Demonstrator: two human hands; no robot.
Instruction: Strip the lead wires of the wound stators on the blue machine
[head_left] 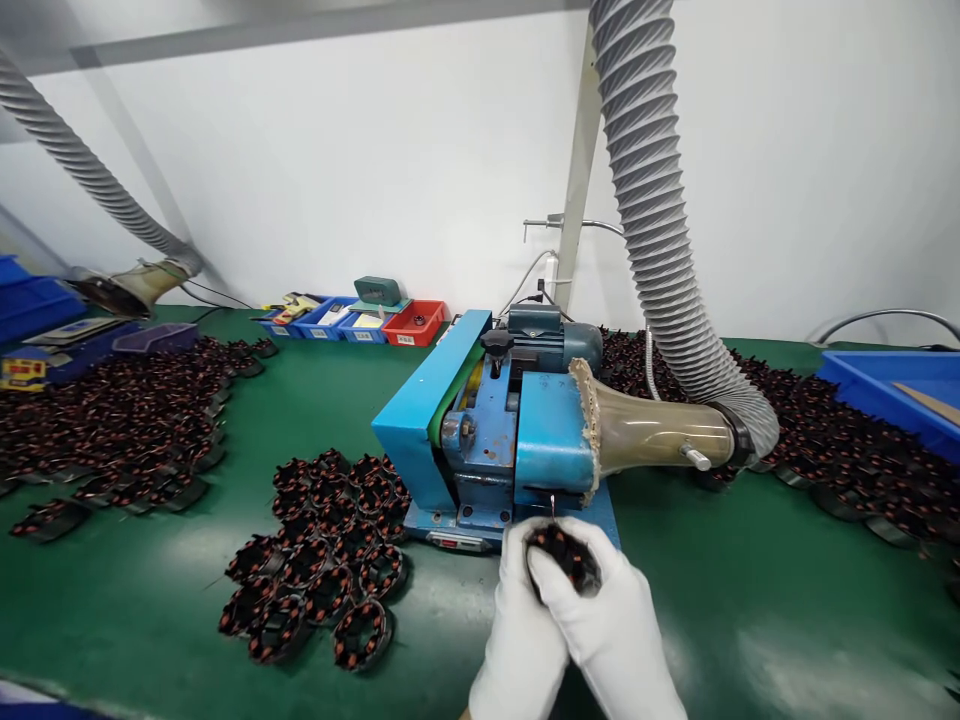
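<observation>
Both my hands wear white gloves and meet around one motor stator (pixel 568 556), a black ring with copper windings. My left hand (pixel 521 625) grips its left side, while my right hand (pixel 611 610) closes on it from the right, thumb across the front. From the stator's top a thin wire (pixel 553 506) points up to the lower edge of the blue belt machine (pixel 555 430). Whether the wire touches inside cannot be seen. Left of the machine, a group of similar stators (pixel 322 550) rests on the green table (pixel 187 600).
A clear-brown suction funnel (pixel 660 430) joins the machine to a grey hose (pixel 652 180). Many stators (pixel 127 410) cover the left side, and more (pixel 832 440) lie at right. Small bins, including a red one (pixel 415 324), stand behind; a blue tray (pixel 892 380) is far right.
</observation>
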